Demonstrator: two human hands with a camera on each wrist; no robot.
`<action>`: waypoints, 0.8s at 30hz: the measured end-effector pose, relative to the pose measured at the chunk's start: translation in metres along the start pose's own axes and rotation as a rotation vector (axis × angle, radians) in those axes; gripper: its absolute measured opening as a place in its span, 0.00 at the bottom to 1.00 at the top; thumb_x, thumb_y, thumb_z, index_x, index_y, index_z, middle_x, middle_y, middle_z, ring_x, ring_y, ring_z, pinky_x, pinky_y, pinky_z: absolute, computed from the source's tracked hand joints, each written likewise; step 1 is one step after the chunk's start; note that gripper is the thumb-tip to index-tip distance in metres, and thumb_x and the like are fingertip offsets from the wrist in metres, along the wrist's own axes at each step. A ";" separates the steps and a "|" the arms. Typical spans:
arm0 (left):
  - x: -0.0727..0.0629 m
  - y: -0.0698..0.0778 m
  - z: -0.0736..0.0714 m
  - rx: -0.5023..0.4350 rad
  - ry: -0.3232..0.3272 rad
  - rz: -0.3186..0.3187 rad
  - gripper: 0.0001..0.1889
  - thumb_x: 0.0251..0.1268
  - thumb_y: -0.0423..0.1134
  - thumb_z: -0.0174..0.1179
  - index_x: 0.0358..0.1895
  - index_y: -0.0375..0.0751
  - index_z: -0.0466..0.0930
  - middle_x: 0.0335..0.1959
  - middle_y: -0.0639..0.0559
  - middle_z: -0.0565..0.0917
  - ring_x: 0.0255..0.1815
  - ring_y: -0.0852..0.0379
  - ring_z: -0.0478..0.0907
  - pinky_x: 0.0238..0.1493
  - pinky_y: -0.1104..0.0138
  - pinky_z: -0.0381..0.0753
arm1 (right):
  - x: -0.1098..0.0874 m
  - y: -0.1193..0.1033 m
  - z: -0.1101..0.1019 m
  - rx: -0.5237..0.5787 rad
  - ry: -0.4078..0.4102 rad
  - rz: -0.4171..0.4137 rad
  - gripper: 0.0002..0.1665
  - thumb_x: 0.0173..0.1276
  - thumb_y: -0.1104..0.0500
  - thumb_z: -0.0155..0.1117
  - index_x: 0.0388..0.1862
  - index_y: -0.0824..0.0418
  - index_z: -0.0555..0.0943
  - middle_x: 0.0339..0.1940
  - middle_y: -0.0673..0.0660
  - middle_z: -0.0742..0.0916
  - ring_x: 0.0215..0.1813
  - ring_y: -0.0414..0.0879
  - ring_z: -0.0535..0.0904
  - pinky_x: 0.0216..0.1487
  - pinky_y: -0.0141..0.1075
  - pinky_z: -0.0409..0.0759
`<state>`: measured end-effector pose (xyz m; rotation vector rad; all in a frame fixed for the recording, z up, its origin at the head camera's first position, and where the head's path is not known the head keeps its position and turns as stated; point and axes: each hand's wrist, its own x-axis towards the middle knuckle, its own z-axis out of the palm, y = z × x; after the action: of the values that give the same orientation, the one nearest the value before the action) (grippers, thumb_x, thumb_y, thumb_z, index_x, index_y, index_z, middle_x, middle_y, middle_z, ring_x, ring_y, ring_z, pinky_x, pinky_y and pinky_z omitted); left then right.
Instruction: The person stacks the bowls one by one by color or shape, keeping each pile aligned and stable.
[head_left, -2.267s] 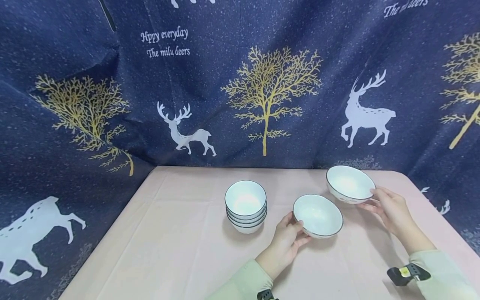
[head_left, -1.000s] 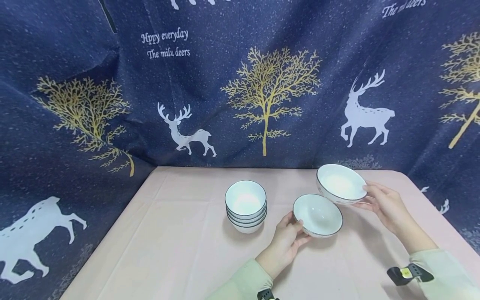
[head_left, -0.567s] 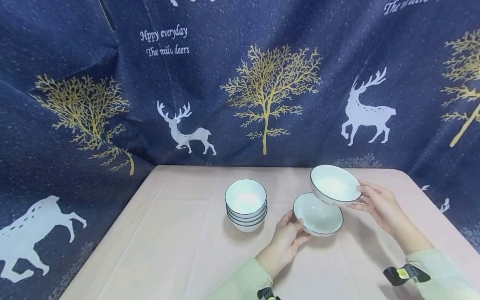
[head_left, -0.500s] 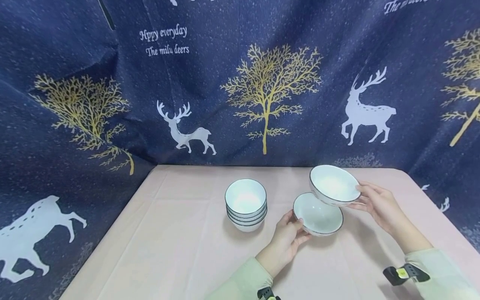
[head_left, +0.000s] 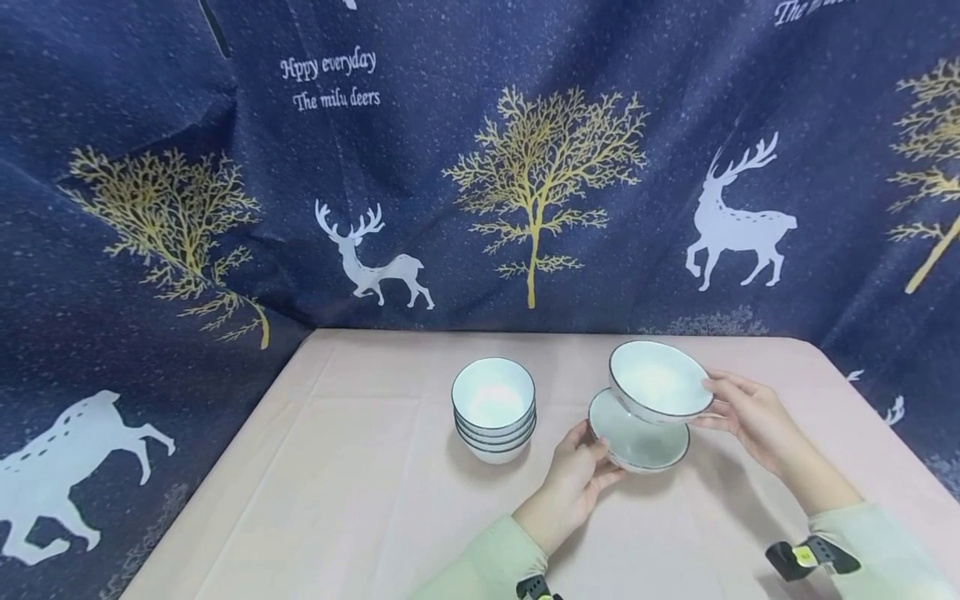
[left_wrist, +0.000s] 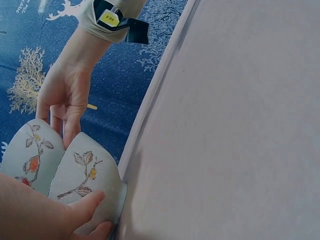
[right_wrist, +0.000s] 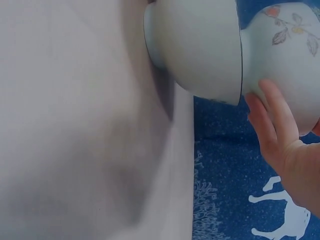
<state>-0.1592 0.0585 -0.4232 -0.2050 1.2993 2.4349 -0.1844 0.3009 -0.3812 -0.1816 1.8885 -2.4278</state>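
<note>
My left hand [head_left: 567, 485] holds a white, dark-rimmed lower bowl [head_left: 645, 450] at its near left side, thumb at the rim. This bowl stands on the table. Above it my right hand [head_left: 753, 417] grips an upper bowl [head_left: 660, 379] by its right edge, thumb over the rim and fingers underneath. The upper bowl tilts a little and overlaps the lower one's opening. In the left wrist view, painted branches with leaves and fruit show on the outside of the upper bowl [left_wrist: 31, 155] and the lower bowl [left_wrist: 82, 172]. Left of both hands stands a stack of similar bowls [head_left: 493, 408].
A pale pink cloth covers the table [head_left: 337, 483]. Behind it hangs a dark blue curtain [head_left: 450, 150] printed with deer and golden trees. The bowl stack stands a short way left of the lower bowl.
My right hand has carried the upper bowl leftward, lately also down, from beside the lower bowl to over it. My left hand and the lower bowl have stayed in place.
</note>
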 end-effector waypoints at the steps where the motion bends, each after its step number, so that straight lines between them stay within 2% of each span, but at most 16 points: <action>1: 0.000 0.000 0.000 0.002 0.001 0.000 0.31 0.68 0.27 0.49 0.73 0.32 0.52 0.71 0.30 0.55 0.64 0.32 0.66 0.60 0.44 0.77 | -0.001 0.000 0.001 -0.011 0.003 0.006 0.15 0.74 0.66 0.50 0.42 0.47 0.79 0.43 0.43 0.85 0.40 0.45 0.86 0.42 0.39 0.89; 9: 0.000 -0.001 0.000 -0.007 0.002 0.006 0.31 0.68 0.26 0.49 0.73 0.32 0.52 0.71 0.29 0.54 0.64 0.32 0.66 0.60 0.42 0.75 | -0.002 0.004 0.008 -0.093 0.011 0.023 0.15 0.74 0.65 0.52 0.43 0.44 0.79 0.43 0.40 0.84 0.40 0.44 0.86 0.42 0.39 0.89; 20: 0.001 -0.002 0.000 -0.015 0.015 -0.006 0.32 0.68 0.28 0.49 0.74 0.32 0.50 0.73 0.29 0.50 0.65 0.31 0.65 0.60 0.42 0.76 | -0.005 0.007 0.014 -0.161 0.027 0.058 0.15 0.74 0.63 0.54 0.42 0.41 0.80 0.41 0.42 0.84 0.38 0.44 0.85 0.41 0.38 0.89; 24: 0.000 -0.002 0.000 -0.018 0.019 -0.007 0.32 0.68 0.28 0.49 0.74 0.32 0.51 0.72 0.30 0.53 0.65 0.31 0.65 0.59 0.42 0.77 | -0.006 0.007 0.016 -0.185 0.040 0.064 0.13 0.73 0.62 0.55 0.43 0.42 0.80 0.41 0.41 0.83 0.38 0.43 0.85 0.41 0.39 0.89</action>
<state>-0.1587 0.0597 -0.4253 -0.2370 1.2832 2.4455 -0.1765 0.2848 -0.3847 -0.0798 2.1021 -2.2315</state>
